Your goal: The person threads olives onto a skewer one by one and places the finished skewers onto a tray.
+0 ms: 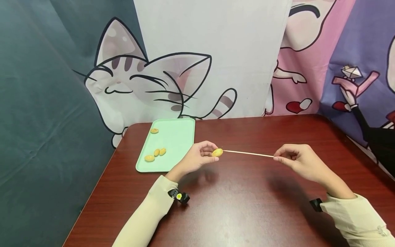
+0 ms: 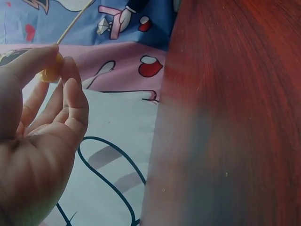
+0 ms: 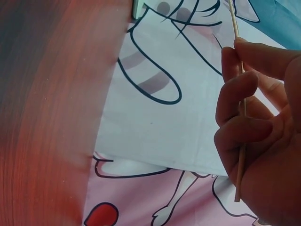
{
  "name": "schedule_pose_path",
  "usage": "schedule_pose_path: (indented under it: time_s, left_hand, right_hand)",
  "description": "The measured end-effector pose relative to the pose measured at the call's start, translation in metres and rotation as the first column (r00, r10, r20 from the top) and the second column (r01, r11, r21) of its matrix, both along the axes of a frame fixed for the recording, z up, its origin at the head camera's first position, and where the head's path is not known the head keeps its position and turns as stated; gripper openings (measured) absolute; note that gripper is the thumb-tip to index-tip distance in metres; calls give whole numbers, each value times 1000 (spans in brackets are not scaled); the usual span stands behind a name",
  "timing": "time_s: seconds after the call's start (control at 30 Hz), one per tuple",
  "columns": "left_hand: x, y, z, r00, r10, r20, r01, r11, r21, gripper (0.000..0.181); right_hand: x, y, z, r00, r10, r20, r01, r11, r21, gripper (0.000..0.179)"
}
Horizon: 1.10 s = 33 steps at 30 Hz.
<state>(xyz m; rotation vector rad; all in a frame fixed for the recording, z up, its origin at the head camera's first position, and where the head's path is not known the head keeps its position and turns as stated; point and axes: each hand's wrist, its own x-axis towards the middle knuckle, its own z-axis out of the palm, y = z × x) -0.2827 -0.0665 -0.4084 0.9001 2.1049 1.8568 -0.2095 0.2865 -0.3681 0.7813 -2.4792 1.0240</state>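
Between thumb and fingers my left hand (image 1: 199,156) pinches a small yellow oval piece (image 1: 217,152), which looks like a baby potato. A thin wooden skewer (image 1: 247,153) runs nearly level from the potato's right side to my right hand (image 1: 303,161). The right thumb and index finger pinch the skewer, and in the right wrist view its blunt end (image 3: 238,193) passes down along the palm. Whether the tip is inside the potato or only touches it, I cannot tell. Both hands are raised above the table.
A pale green tray (image 1: 179,133) lies at the back left of the dark red wooden table (image 1: 234,212). Several similar yellow pieces (image 1: 149,158) rest on its left side. Behind the table's far edge hangs a cartoon cat cloth (image 1: 240,61).
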Motion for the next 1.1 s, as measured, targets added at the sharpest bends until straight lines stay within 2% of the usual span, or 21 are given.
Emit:
schedule_pose_path:
  time_s: [0.23,0.43,0.73,0.93,1.1]
  left_hand:
    - [0,-2,0,1000,-10,-21,10,1000,16,31]
    - [0,-2,0,999,-47,-5,47,998,43,33]
    - [2,-2,2,998,-58,-5,58,998,24,31]
    - [4,2,-1,998,-41,49,35,991,127,32]
    - [6,6,-4,996,-28,84,7,969,248,30]
  right_hand:
    - [2,0,3,1000,3,-3,-3,1000,5,32]
    - [4,0,4,1000,-16,13,16,1000,7,30]
    - [5,1,3,999,5,37,-5,1000,6,30]
    - [8,-2,1,999,19,40,-19,1000,-6,30]
    - [9,-5,1,999,29,43,-28,999,-19,30]
